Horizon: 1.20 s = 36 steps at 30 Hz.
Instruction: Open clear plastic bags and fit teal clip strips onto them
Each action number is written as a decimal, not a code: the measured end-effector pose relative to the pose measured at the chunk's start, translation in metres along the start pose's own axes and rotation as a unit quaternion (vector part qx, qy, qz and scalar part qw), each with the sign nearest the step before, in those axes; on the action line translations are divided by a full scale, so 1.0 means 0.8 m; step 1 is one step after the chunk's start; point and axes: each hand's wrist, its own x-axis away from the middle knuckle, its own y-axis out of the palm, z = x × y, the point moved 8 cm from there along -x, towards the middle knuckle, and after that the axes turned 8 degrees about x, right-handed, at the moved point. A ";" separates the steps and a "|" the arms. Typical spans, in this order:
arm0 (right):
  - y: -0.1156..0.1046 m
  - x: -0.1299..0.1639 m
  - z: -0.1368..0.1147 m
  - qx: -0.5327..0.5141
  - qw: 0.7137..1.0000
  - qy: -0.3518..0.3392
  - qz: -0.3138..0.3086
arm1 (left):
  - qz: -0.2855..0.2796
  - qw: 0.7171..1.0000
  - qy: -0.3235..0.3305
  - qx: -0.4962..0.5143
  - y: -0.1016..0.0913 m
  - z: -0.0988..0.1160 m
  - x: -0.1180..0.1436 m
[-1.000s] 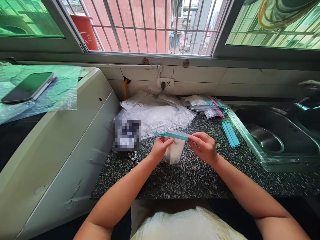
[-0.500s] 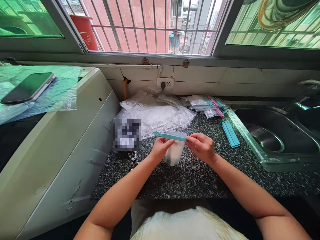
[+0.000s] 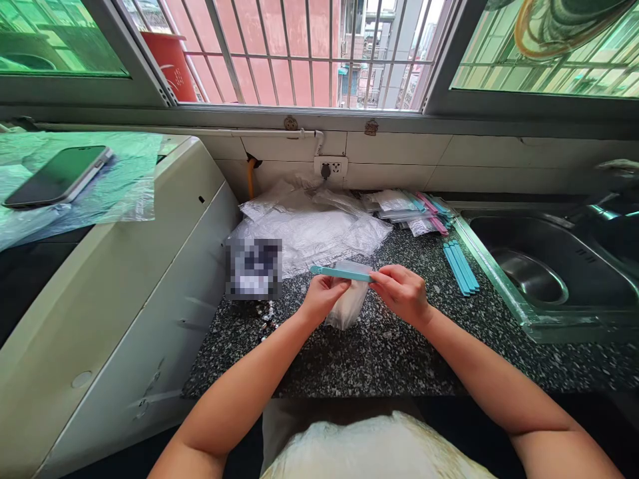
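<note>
A light-blue bag sealing clip [image 3: 342,273] lies level across the upper part of a clear plastic bag [image 3: 348,307] with pale contents. My left hand [image 3: 323,293] is closed on the bag and clip from below, its thumb along the clip's near side. At the clip's right end, my right hand [image 3: 400,289] pinches clip and bag edge between thumb and fingers. The bag hangs below the clip, just over the dark speckled counter [image 3: 369,366]; whether it touches the counter I cannot tell.
Several blue clips [image 3: 460,267] lie side by side left of the sink [image 3: 524,256]. Clipped bags with blue and pink clips [image 3: 407,207] are piled by the wall. Crumpled clear plastic [image 3: 314,229] covers the back. A phone [image 3: 58,176] rests on the left appliance [image 3: 164,233].
The clip and bag have shifted very slightly, the clip's left end a little to the right and down. Both hands keep their hold.
</note>
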 end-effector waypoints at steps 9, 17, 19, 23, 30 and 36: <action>0.003 0.000 0.000 0.014 1.000 0.002 -0.014 | -0.014 0.998 0.037 -0.046 -0.002 0.004 -0.002; 0.005 0.002 0.003 0.042 0.999 -0.008 -0.018 | 0.001 0.998 0.052 -0.041 -0.009 0.017 -0.004; 0.006 0.002 0.003 0.053 0.998 -0.011 -0.019 | 0.016 0.998 0.055 -0.040 -0.012 0.021 -0.005; 0.008 0.003 0.001 0.065 0.998 -0.016 -0.023 | 0.063 0.996 0.063 -0.031 -0.020 0.029 -0.004; 0.004 0.004 0.015 -0.100 0.989 0.108 -0.027 | 0.032 0.997 0.062 -0.018 -0.018 0.035 -0.004; 0.045 0.016 0.026 -0.335 0.881 0.276 -0.188 | -0.017 0.998 0.048 -0.038 -0.012 0.036 -0.003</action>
